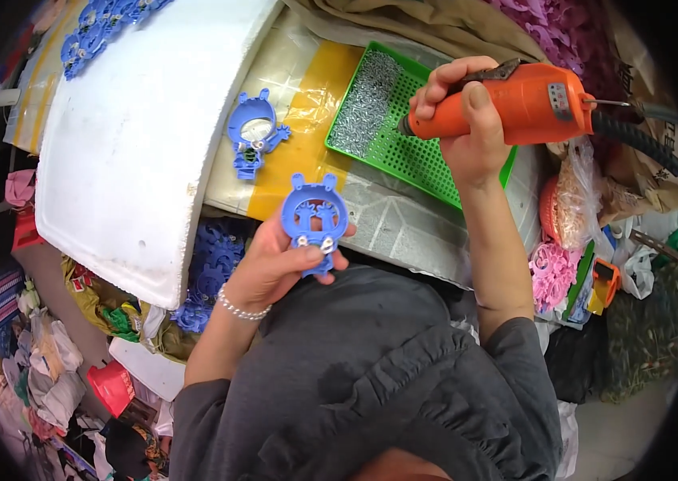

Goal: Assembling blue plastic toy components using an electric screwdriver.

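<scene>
My left hand (275, 260) is closed around the lower end of a blue plastic animal-shaped part (315, 210), which has a round opening and two ears. Silvery bits show near my thumb on that part. Wrapped in my right hand (471, 132) is an orange electric screwdriver (515, 108), its dark tip pointing left over a green perforated tray (435, 180). Many small silver screws (367, 100) fill the left end of this tray. Another blue animal-shaped part (250, 132) lies on the taped surface, beyond my left hand.
A large white foam board (138, 136) covers the left side, with several blue parts (102, 32) at its far edge. More blue parts (214, 264) lie below its right edge. Pink pieces (555, 276) and a bagged container (571, 200) sit at right. A black cable (643, 144) trails from the screwdriver.
</scene>
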Demonstrator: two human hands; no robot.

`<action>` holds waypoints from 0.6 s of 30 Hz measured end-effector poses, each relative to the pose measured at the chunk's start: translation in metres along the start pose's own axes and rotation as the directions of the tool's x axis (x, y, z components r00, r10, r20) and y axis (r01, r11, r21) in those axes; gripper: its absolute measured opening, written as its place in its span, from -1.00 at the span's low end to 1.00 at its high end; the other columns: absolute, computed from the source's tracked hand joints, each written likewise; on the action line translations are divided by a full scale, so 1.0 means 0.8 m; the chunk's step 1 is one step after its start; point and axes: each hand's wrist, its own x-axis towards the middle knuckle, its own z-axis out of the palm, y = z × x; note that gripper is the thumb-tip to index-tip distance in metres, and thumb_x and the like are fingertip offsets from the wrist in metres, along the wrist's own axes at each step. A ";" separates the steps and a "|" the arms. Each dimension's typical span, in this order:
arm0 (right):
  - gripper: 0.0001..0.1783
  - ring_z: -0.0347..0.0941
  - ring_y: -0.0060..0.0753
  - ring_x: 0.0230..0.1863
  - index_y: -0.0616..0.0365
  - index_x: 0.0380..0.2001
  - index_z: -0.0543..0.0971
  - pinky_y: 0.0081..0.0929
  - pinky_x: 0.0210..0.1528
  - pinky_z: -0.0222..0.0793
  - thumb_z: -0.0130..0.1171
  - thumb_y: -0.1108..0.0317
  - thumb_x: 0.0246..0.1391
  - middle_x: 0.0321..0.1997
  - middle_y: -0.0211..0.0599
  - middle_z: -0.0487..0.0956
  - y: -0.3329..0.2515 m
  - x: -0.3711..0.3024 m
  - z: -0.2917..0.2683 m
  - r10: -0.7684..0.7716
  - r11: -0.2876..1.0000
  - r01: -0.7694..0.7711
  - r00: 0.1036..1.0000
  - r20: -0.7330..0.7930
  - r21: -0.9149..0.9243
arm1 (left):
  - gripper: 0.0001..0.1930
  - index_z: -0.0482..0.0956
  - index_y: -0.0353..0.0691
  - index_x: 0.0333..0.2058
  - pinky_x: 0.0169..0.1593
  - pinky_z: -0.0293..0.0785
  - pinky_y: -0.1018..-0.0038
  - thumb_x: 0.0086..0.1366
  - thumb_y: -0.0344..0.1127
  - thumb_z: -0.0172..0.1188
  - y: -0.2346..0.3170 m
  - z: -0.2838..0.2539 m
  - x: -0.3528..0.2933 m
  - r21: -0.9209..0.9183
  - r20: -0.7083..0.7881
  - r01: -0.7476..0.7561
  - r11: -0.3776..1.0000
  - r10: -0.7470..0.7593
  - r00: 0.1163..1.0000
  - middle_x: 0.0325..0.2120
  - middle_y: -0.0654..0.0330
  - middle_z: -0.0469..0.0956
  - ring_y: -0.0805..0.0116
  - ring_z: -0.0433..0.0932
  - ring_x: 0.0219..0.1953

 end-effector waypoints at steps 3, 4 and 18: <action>-0.70 0.37 -0.49 -0.55 0.28 -0.35 0.36 -0.52 -0.50 0.38 0.13 0.27 -0.03 -0.50 -0.25 0.40 0.006 -0.001 -0.009 0.003 0.999 -0.002 1.000 -0.014 0.045 | -0.43 0.21 -0.31 0.05 -0.36 0.56 0.50 0.06 -0.47 0.22 -0.013 0.012 0.020 0.049 -0.040 -0.006 0.999 0.008 0.999 -0.12 -0.04 0.44 0.27 0.57 -0.28; -0.70 0.36 -0.48 -0.54 0.27 -0.34 0.36 -0.52 -0.50 0.38 0.13 0.26 -0.03 -0.50 -0.25 0.40 0.008 -0.002 -0.010 0.007 0.998 -0.006 1.000 -0.011 0.060 | -0.47 0.25 -0.35 0.01 -0.35 0.56 0.50 0.06 -0.44 0.22 -0.015 0.014 0.025 0.116 -0.061 -0.022 0.993 0.030 0.998 -0.12 -0.04 0.44 0.27 0.56 -0.29; -0.67 0.37 -0.46 -0.54 0.26 -0.33 0.35 -0.48 -0.48 0.38 0.12 0.22 -0.02 -0.49 -0.25 0.40 0.018 -0.004 -0.016 -0.018 0.996 0.021 0.999 -0.035 0.088 | -0.49 0.28 -0.28 0.00 -0.35 0.55 0.51 0.04 -0.56 0.22 -0.027 0.016 0.054 0.134 -0.027 -0.064 0.989 0.068 0.997 -0.17 0.03 0.47 0.31 0.57 -0.30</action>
